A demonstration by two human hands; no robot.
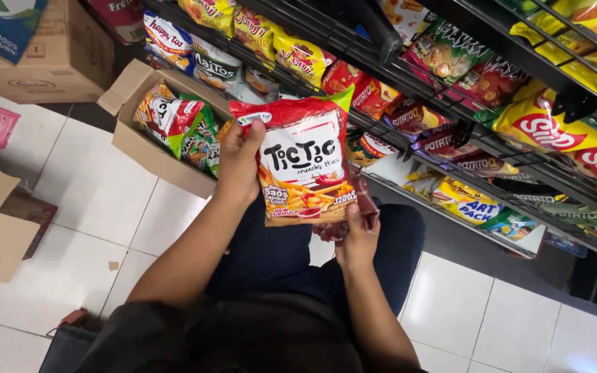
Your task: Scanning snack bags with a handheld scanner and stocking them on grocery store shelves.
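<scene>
Red snack bag (304,162), clamped at its upper edge by the left hand (238,160) and at its base by the right hand (356,235), is mid-restocking; next it needs a free slot on the wire shelf (450,131).

The bare left hand (238,160) is raised with fingers closed in a grip; the bare right hand (356,238) is held lower, likewise clenched.

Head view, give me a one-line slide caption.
Left hand lifts a red-and-white snack bag beside black wire shelves; right hand supports it below.
</scene>
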